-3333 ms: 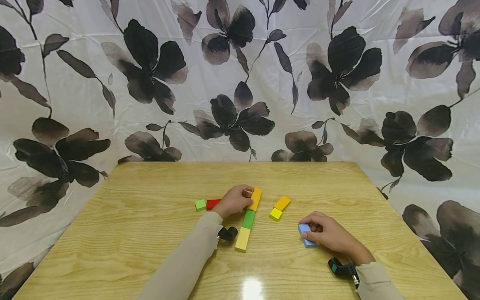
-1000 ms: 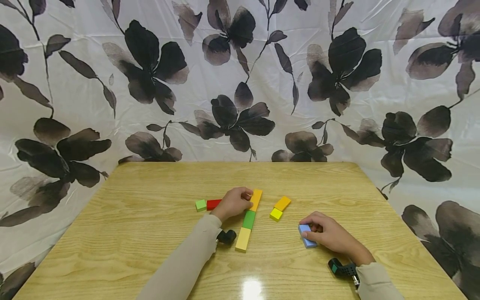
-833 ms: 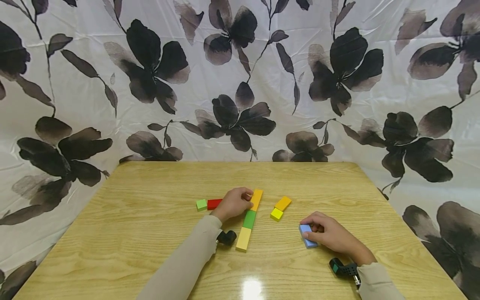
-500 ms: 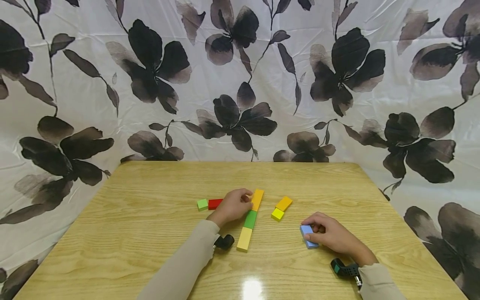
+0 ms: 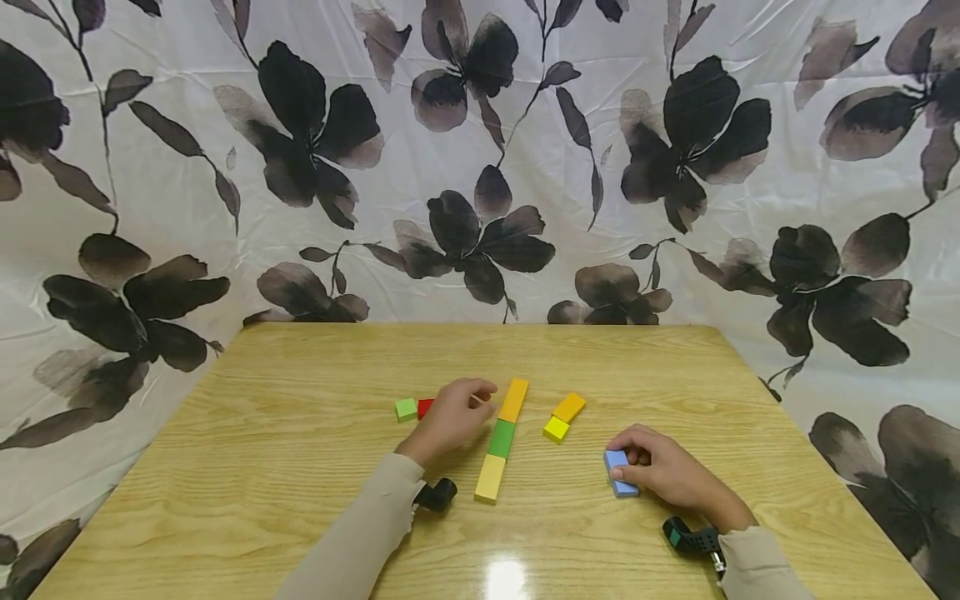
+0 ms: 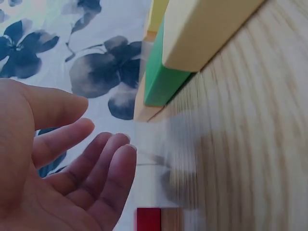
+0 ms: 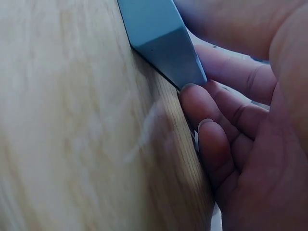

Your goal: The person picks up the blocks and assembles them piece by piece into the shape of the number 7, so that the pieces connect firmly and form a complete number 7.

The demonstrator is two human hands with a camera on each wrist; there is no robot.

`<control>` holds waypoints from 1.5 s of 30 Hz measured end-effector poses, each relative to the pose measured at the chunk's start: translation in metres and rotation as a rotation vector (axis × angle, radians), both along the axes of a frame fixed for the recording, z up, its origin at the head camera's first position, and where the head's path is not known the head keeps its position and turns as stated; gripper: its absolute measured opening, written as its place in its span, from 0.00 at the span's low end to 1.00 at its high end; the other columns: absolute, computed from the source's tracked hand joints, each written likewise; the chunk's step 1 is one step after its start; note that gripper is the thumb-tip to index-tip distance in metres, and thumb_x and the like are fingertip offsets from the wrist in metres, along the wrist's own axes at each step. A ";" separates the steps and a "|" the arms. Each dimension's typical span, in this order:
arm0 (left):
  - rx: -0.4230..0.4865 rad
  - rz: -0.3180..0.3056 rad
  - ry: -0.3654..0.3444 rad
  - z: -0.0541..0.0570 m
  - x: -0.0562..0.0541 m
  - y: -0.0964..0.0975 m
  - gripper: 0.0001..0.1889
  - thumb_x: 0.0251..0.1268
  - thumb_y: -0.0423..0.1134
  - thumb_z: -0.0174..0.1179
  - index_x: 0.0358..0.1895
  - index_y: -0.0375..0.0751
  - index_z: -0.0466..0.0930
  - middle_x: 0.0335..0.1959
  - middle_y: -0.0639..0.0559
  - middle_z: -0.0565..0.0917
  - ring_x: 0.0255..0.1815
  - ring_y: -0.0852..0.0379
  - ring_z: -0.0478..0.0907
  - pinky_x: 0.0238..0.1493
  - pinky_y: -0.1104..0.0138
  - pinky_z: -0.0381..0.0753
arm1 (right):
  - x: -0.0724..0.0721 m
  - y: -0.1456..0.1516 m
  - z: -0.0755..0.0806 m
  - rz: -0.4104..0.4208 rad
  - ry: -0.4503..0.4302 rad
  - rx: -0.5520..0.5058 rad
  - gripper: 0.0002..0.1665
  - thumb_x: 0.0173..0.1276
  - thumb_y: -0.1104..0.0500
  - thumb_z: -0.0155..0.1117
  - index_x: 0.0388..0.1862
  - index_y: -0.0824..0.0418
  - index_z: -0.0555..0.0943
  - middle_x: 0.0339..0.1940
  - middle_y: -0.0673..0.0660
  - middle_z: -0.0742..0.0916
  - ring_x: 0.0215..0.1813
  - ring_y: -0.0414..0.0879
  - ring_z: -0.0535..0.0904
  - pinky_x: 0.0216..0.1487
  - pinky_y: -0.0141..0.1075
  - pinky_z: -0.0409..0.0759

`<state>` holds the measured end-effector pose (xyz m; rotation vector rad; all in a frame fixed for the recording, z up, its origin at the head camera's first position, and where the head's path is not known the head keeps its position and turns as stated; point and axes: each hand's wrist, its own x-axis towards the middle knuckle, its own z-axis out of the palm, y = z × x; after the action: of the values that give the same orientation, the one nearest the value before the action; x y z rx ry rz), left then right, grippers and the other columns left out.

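My left hand (image 5: 453,417) hovers just left of a row of blocks, its fingers loosely bent around nothing. That row runs end to end: an orange block (image 5: 513,400) at the far end, a green block (image 5: 502,439) in the middle, a pale yellow block (image 5: 491,478) nearest me. In the left wrist view the fingers are apart from the green block (image 6: 161,77). To the right, my right hand (image 5: 663,467) grips a blue block (image 5: 619,472) lying on the table, thumb on one side and fingers at its far end. The right wrist view shows the blue block (image 7: 161,38) against the tabletop.
A light green block (image 5: 406,409) touches a red block (image 5: 425,407), partly hidden behind my left hand. Between the row and my right hand, a small yellow block (image 5: 556,429) meets an orange-yellow block (image 5: 570,407). Patterned cloth hangs behind the wooden table (image 5: 300,375).
My left hand has let go of the orange block at the row's far end and drawn back to the left. The right hand keeps its hold on the blue block.
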<state>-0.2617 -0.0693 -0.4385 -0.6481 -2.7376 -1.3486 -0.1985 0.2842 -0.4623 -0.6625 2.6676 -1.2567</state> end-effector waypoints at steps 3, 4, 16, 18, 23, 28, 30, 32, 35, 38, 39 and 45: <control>0.019 0.030 0.031 0.000 0.001 -0.005 0.15 0.73 0.35 0.59 0.59 0.36 0.82 0.50 0.46 0.83 0.46 0.52 0.81 0.50 0.56 0.81 | 0.000 0.000 0.000 -0.001 -0.004 -0.006 0.16 0.69 0.54 0.69 0.53 0.58 0.81 0.40 0.54 0.78 0.38 0.44 0.71 0.37 0.34 0.72; 0.025 0.041 0.043 0.000 0.002 -0.006 0.15 0.73 0.35 0.59 0.58 0.36 0.82 0.50 0.46 0.83 0.45 0.52 0.80 0.49 0.56 0.81 | 0.000 0.000 0.000 -0.002 -0.004 -0.007 0.16 0.69 0.54 0.69 0.53 0.58 0.81 0.40 0.54 0.78 0.38 0.44 0.71 0.37 0.34 0.72; 0.078 0.110 0.056 -0.001 0.007 -0.024 0.13 0.73 0.35 0.60 0.57 0.38 0.83 0.48 0.51 0.84 0.45 0.53 0.80 0.49 0.56 0.81 | -0.001 0.000 0.001 -0.010 0.002 0.013 0.19 0.68 0.51 0.70 0.54 0.56 0.82 0.42 0.52 0.79 0.39 0.43 0.73 0.39 0.33 0.74; 0.085 0.121 0.061 -0.001 0.008 -0.027 0.13 0.73 0.35 0.60 0.57 0.39 0.83 0.48 0.52 0.83 0.45 0.53 0.80 0.49 0.56 0.80 | -0.002 0.001 0.001 0.003 0.011 0.012 0.19 0.69 0.51 0.70 0.55 0.57 0.82 0.44 0.52 0.80 0.40 0.43 0.73 0.40 0.33 0.74; 0.076 0.127 0.094 -0.002 0.006 -0.035 0.13 0.73 0.35 0.60 0.56 0.39 0.84 0.48 0.52 0.83 0.44 0.54 0.79 0.47 0.58 0.80 | 0.000 0.004 0.001 0.065 0.026 -0.012 0.23 0.69 0.53 0.70 0.60 0.60 0.81 0.49 0.54 0.80 0.43 0.44 0.75 0.44 0.33 0.75; 0.037 0.136 0.116 -0.003 0.005 -0.047 0.13 0.73 0.36 0.60 0.56 0.39 0.84 0.49 0.51 0.83 0.45 0.54 0.80 0.49 0.58 0.81 | 0.002 0.009 0.002 0.085 0.012 -0.001 0.28 0.68 0.53 0.71 0.64 0.61 0.78 0.54 0.54 0.80 0.47 0.45 0.75 0.48 0.33 0.75; 0.022 0.152 0.127 -0.002 0.004 -0.052 0.13 0.73 0.36 0.60 0.56 0.39 0.84 0.50 0.51 0.83 0.47 0.53 0.79 0.51 0.57 0.81 | 0.002 0.009 0.003 0.092 0.013 0.013 0.30 0.67 0.52 0.72 0.65 0.61 0.78 0.55 0.54 0.80 0.48 0.45 0.75 0.49 0.33 0.75; 0.009 0.161 0.141 -0.001 0.004 -0.057 0.13 0.74 0.36 0.59 0.57 0.39 0.84 0.50 0.50 0.83 0.47 0.52 0.80 0.50 0.57 0.81 | 0.002 0.010 0.003 0.092 0.011 0.026 0.32 0.66 0.51 0.72 0.66 0.61 0.77 0.57 0.55 0.79 0.49 0.45 0.75 0.50 0.33 0.75; -0.009 0.169 0.169 0.000 0.004 -0.063 0.13 0.74 0.35 0.59 0.56 0.38 0.84 0.50 0.49 0.83 0.46 0.53 0.80 0.50 0.58 0.81 | 0.002 0.011 0.003 0.092 0.002 0.043 0.34 0.65 0.50 0.73 0.67 0.60 0.77 0.60 0.56 0.78 0.51 0.45 0.75 0.52 0.33 0.75; -0.025 0.188 0.196 -0.001 0.003 -0.067 0.13 0.73 0.35 0.59 0.55 0.38 0.84 0.49 0.49 0.83 0.45 0.53 0.80 0.48 0.58 0.81 | 0.002 0.011 0.004 0.096 -0.008 0.050 0.35 0.64 0.50 0.74 0.67 0.60 0.76 0.63 0.58 0.76 0.52 0.45 0.75 0.53 0.33 0.75; -0.030 0.195 0.199 -0.001 0.003 -0.068 0.13 0.73 0.35 0.59 0.55 0.38 0.84 0.49 0.49 0.84 0.45 0.53 0.79 0.48 0.58 0.81 | 0.003 0.011 0.005 0.100 -0.010 0.051 0.35 0.64 0.50 0.73 0.67 0.61 0.76 0.64 0.59 0.75 0.53 0.46 0.74 0.54 0.33 0.75; -0.053 0.228 0.195 -0.003 0.000 -0.075 0.13 0.72 0.35 0.60 0.55 0.37 0.84 0.48 0.49 0.83 0.46 0.52 0.78 0.50 0.56 0.80 | 0.004 0.009 0.005 0.093 0.007 0.062 0.34 0.64 0.50 0.74 0.66 0.61 0.77 0.65 0.58 0.75 0.52 0.44 0.74 0.54 0.34 0.75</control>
<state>-0.2613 -0.1443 -0.4412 -0.4277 -2.6044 -1.1056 -0.1943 0.2932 -0.4573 -0.7738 2.6356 -1.1460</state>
